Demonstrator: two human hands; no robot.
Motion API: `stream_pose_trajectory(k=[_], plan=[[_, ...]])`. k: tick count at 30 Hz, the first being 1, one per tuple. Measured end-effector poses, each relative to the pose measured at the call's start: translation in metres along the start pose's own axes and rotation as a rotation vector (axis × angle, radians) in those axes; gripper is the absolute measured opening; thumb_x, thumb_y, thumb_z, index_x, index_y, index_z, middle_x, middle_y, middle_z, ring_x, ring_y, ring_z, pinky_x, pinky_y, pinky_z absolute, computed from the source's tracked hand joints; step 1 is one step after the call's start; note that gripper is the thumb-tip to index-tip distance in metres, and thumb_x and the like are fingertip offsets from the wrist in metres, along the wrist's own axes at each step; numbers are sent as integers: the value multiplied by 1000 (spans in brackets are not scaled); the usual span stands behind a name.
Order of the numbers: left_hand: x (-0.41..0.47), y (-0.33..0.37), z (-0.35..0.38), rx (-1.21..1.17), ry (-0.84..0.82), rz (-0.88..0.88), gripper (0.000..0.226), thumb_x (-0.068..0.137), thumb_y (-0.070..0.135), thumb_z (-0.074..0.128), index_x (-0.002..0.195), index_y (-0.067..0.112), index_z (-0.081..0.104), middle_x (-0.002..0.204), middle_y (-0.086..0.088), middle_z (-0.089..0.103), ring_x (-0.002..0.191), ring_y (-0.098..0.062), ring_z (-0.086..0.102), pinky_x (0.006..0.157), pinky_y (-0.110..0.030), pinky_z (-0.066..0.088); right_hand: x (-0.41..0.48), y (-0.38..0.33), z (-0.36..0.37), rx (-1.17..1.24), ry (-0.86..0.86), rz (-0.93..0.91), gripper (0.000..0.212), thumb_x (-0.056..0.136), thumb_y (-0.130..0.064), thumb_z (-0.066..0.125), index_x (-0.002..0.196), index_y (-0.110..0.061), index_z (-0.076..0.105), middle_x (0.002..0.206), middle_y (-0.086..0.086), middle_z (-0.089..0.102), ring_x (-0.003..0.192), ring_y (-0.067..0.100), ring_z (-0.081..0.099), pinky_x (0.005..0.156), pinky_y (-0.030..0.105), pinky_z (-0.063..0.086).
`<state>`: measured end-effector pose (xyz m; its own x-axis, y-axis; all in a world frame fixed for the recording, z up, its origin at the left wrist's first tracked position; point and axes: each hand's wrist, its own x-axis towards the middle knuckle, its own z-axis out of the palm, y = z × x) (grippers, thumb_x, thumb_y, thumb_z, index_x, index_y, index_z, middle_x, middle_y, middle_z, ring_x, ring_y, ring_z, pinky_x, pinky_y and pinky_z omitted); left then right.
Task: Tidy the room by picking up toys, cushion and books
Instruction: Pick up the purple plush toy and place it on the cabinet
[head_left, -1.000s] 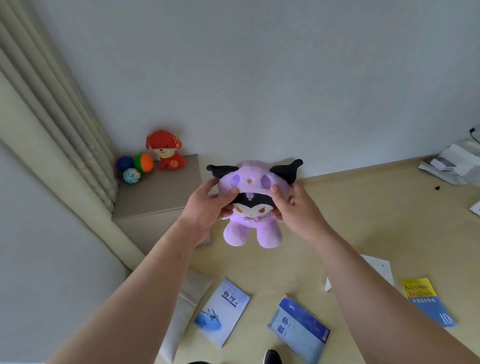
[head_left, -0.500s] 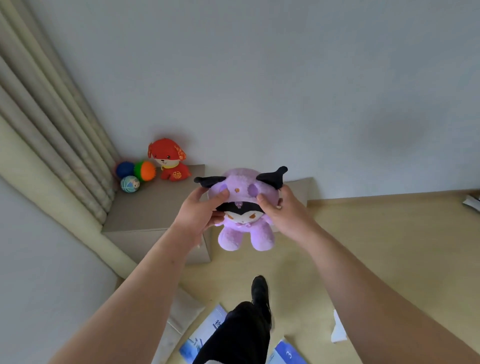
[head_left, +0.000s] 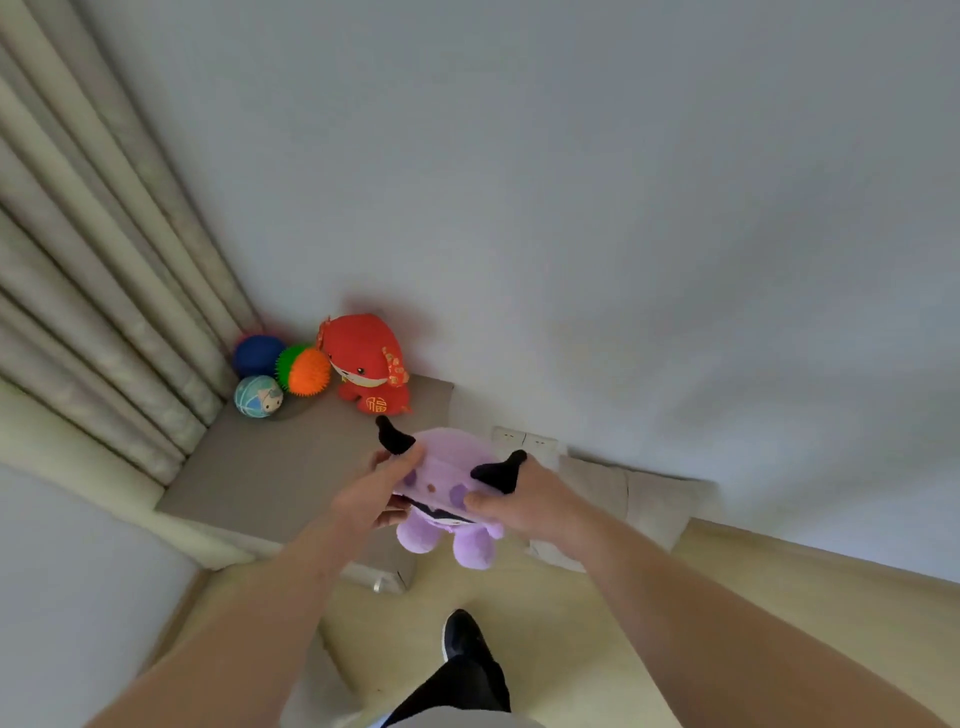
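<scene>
Both hands, left hand and right hand, grip the purple plush mid-air by the desk edge, 5 o'clock of the red plush, so letting go early probably drops it on the floor.

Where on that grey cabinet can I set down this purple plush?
The grey cabinet top is bare from the red plush toy and three balls forward to its near edge. The back corner by the curtain is crowded with those toys.

The purple plush hides most of its face; cushion partly behind the right forearm; trouser leg cut off below.
</scene>
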<state>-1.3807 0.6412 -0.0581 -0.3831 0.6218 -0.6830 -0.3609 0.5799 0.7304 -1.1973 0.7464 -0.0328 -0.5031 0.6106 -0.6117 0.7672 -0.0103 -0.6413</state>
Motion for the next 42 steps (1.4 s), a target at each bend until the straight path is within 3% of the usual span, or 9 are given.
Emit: stream_pose_trajectory(k=[4,8,14,20,28,34,36,39,42], plan=[[36,26,-13,10,105,-48,60,70,57,81,104,11,62,93,-10,69,83,-26,63,79,-36,55,47,-37,-3,61,-84,77,34,76,-48,72,68,-21,54,46,-7,53,35,8,46,48,19,37],[69,38,-41,-26,296,-80,41,78,51,80,95,20,60,102,-9,70,96,-28,67,90,-43,57,107,-70,16,215,-107,221,62,86,-62,64,110,-6,57,85,8,67,49,14,59,39,17,40],[112,48,-78,-101,433,-182,77,47,48,83,116,22,63,107,-2,70,98,-24,68,90,-44,58,179,-96,51,268,-225,385,62,81,-51,76,121,-8,58,107,12,68,74,21,62,67,30,61],[143,73,-100,-52,629,-233,18,78,23,70,93,15,63,93,-9,67,86,-27,63,78,-39,55,233,-120,73,321,-285,409,49,82,-37,79,116,-9,56,106,11,67,87,22,64,87,37,59],[181,81,-117,-5,649,-249,31,97,21,53,126,22,63,110,-13,68,96,-30,63,74,-33,49,277,-127,107,307,-310,435,35,86,-32,73,109,-13,54,107,7,64,85,19,63,85,34,58],[191,66,-98,-5,563,-293,52,94,12,53,143,28,52,129,-8,63,106,-30,65,91,-41,57,300,-121,124,259,-290,259,90,50,-43,79,128,-5,55,103,4,58,89,20,56,101,43,54],[192,67,-91,80,569,-289,54,95,17,54,147,30,46,135,-6,59,113,-30,61,94,-37,53,304,-121,126,257,-267,273,84,59,-32,81,132,-4,52,114,7,60,100,24,60,103,45,51],[196,68,-89,85,634,-284,56,95,19,53,149,31,44,138,-8,57,116,-27,59,91,-31,51,298,-121,118,146,-245,197,57,81,-30,73,129,-6,52,117,9,62,105,31,63,93,43,55],[194,64,-89,69,651,-305,59,93,14,51,148,32,45,139,-7,56,112,-25,60,78,-25,46,294,-117,111,99,-316,102,31,96,-30,62,111,-2,59,87,1,61,75,18,57,61,18,45]])
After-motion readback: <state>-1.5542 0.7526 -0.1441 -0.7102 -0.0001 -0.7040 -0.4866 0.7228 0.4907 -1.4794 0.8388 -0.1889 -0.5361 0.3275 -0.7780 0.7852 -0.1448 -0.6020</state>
